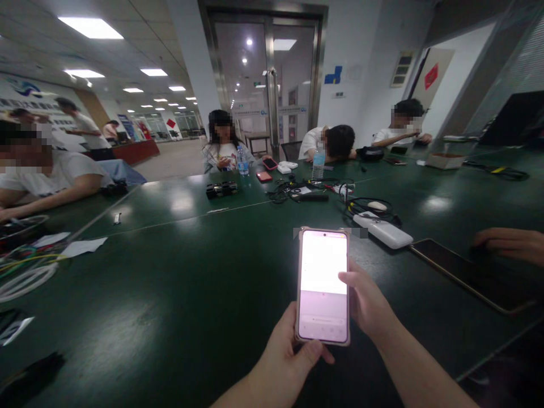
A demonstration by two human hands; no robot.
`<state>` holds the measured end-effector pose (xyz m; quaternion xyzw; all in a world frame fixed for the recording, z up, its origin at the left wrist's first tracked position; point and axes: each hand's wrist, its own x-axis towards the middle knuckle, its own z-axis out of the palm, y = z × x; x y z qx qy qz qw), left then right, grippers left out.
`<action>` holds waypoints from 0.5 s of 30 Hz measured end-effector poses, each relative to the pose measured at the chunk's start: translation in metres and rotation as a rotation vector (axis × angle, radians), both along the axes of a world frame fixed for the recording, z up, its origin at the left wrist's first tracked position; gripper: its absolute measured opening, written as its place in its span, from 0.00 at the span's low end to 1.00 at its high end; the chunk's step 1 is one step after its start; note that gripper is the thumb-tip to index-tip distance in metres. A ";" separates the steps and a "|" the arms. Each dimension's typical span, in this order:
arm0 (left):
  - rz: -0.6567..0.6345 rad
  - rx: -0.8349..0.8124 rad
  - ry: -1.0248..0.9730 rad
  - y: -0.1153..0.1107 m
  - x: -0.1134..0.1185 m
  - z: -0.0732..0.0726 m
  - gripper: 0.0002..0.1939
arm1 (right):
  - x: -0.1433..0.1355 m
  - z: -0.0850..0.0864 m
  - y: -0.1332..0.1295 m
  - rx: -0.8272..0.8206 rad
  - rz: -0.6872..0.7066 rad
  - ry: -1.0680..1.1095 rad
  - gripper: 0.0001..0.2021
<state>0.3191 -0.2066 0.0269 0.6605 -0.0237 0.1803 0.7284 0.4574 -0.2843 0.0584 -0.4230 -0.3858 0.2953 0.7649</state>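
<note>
A smartphone (323, 311) in a pinkish case stands upright before me, its screen lit bright white above and pale pink below. My left hand (293, 345) is closed around its lower left corner, the thumb at the bottom edge. On the right side, my right hand (365, 294) grips the phone, with the thumb reaching over the screen's edge. The fingers behind the phone are mostly hidden. Any writing on the screen is too washed out to read.
On the dark green table (191, 272) lie a white power bank (385, 229), a dark tablet (467, 272), tangled black cables (289, 192) and a water bottle (318, 163). Another person's hand (510, 243) rests at the right. Several people sit around the table. White papers (85, 247) and cables lie left.
</note>
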 end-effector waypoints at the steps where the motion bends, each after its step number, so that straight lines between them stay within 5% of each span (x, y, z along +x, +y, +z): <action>1: 0.000 0.000 0.006 0.000 0.000 0.000 0.23 | 0.000 0.000 0.000 -0.006 -0.010 0.004 0.19; 15: -0.006 0.001 0.011 0.001 -0.002 0.002 0.23 | -0.001 0.000 -0.001 -0.019 -0.019 0.008 0.19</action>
